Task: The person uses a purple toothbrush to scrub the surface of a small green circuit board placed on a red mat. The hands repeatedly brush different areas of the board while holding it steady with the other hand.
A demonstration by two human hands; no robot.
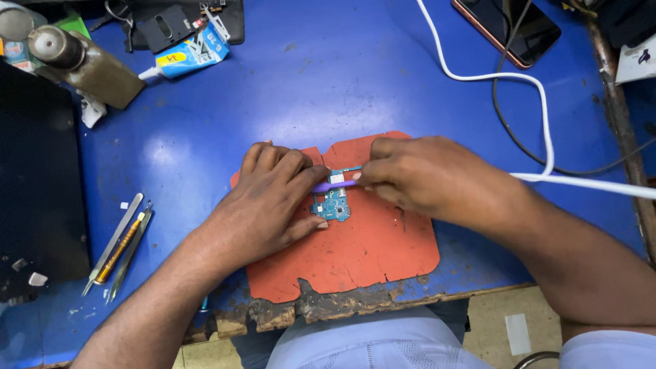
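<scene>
At the far left of the worn blue table (pixel 355 68) lies a small blue-and-yellow glue tube with a white nozzle (pixel 188 55), its label facing up, just beside a flat black tool pouch (pixel 171 24). A dull brass-coloured bottle with a round metal cap (pixel 82 61) stands left of the tube. On the far right rests a dark glass-faced phone with a coppery rim (pixel 509 27), and a glossy white cable (pixel 519 82) loops past it alongside a thinner black one.

In the middle, near the chipped front edge, sits an orange-red rubbery mat with ragged edges (pixel 369 253). On it lies a small teal circuit board (pixel 333 203). The left hand (pixel 270 201) presses down on the board with fingers spread flat, thumb beside it. The right hand (pixel 424 178) has its fingers closed, pinching a slim purple plastic pry tool (pixel 335 184) laid across the board's far end.

Steel tweezers and an orange-handled tool (pixel 119 246) lie at the near left.
</scene>
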